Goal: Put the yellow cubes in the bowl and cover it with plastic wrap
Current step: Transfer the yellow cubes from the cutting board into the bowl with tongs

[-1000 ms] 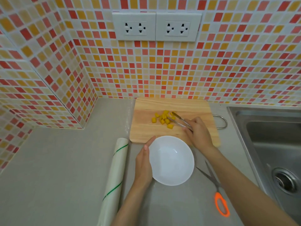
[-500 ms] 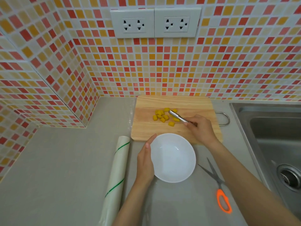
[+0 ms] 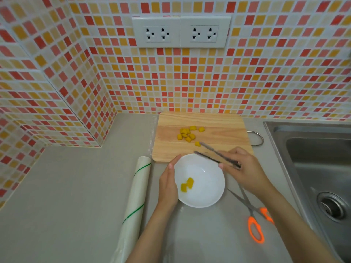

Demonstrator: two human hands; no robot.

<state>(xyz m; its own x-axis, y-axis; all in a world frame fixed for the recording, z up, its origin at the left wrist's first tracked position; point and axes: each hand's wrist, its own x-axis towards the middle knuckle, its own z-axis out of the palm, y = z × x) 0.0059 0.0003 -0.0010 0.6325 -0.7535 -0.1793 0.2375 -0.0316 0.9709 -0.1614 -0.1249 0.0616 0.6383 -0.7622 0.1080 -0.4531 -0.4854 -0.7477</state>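
A white bowl (image 3: 207,194) stands on the counter just in front of the wooden cutting board (image 3: 214,122). Two yellow cubes (image 3: 187,184) lie inside the bowl at its left. Several more yellow cubes (image 3: 187,134) sit in a loose pile on the board. My left hand (image 3: 168,184) rests against the bowl's left rim. My right hand (image 3: 245,168) grips metal tongs (image 3: 212,153) over the bowl's far rim; their tips are apart and hold nothing, the upper tip beside a lone cube (image 3: 197,143). The plastic wrap roll (image 3: 133,204) lies left of the bowl.
Orange-handled scissors (image 3: 254,221) lie on the counter right of the bowl, partly under my right forearm. A steel sink (image 3: 319,168) fills the right side. Tiled walls close the back and left, with sockets (image 3: 181,32) above the board.
The tongs came back from the cube pile to the bowl's far rim. Two yellow cubes now lie in the bowl, which held none before. The left hand stayed on the rim.
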